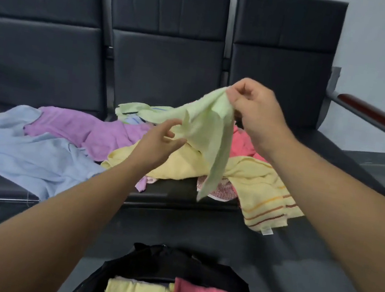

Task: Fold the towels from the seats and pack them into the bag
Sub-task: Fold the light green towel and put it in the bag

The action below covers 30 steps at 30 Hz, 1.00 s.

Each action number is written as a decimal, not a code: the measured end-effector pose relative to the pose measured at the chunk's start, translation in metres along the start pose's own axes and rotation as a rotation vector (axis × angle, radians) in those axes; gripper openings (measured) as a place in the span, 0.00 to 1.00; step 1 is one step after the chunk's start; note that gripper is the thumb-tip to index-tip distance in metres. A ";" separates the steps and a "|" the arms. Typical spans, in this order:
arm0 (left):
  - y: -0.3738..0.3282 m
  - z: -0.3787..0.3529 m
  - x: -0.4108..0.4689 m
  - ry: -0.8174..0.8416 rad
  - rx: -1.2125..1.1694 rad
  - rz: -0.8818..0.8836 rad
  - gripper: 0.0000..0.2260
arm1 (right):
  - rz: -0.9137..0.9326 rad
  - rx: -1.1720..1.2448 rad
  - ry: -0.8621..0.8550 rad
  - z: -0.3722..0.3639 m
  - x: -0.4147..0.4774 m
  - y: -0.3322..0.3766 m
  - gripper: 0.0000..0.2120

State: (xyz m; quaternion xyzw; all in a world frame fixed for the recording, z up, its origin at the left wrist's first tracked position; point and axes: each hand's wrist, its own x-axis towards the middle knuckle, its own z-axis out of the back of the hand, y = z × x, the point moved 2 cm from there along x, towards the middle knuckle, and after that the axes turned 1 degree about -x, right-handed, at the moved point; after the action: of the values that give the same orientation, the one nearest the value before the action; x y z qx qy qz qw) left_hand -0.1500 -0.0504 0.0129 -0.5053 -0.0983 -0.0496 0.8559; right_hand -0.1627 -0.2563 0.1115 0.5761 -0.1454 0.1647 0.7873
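**Q:** Which step is in hand?

**A:** Judged: opening out one towel before folding. The right hand (250, 107) pinches a top corner of the pale green towel (209, 133) at centre frame, in front of the seats (163, 65). The left hand (159, 140) is part open, fingers spread at the cloth's left edge, with no firm grip evident.

**Q:** What does the next move call for?

**A:** Probably a second corner taken, the cloth pulled flat, then folded.

**Q:** What is unclear?

**A:**
- The bag (163, 260) is cut off at bottom centre.
- The towel is blurred.
- The pile of loose towels (87, 131) cannot be counted.
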 end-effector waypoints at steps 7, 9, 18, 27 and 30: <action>-0.069 0.028 -0.032 0.201 -0.158 -0.213 0.23 | -0.137 0.374 0.092 0.023 -0.026 0.059 0.13; -0.082 0.030 -0.040 0.264 -0.168 -0.196 0.18 | -0.157 0.435 0.105 0.026 -0.035 0.072 0.13; -0.154 0.065 -0.070 0.228 -0.544 -0.089 0.13 | -0.202 0.100 0.339 0.065 -0.055 0.104 0.19; -0.198 0.074 -0.094 0.512 -0.575 -0.001 0.23 | -0.058 0.228 0.471 0.070 -0.066 0.148 0.04; -0.201 0.067 -0.102 0.604 -0.530 -0.033 0.25 | -0.013 0.132 0.562 0.065 -0.071 0.151 0.07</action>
State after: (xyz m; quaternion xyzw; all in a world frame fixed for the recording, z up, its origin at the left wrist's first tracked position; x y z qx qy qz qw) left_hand -0.2946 -0.0907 0.1942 -0.6695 0.1657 -0.2334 0.6855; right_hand -0.2937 -0.2824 0.2310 0.5588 0.0933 0.3217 0.7586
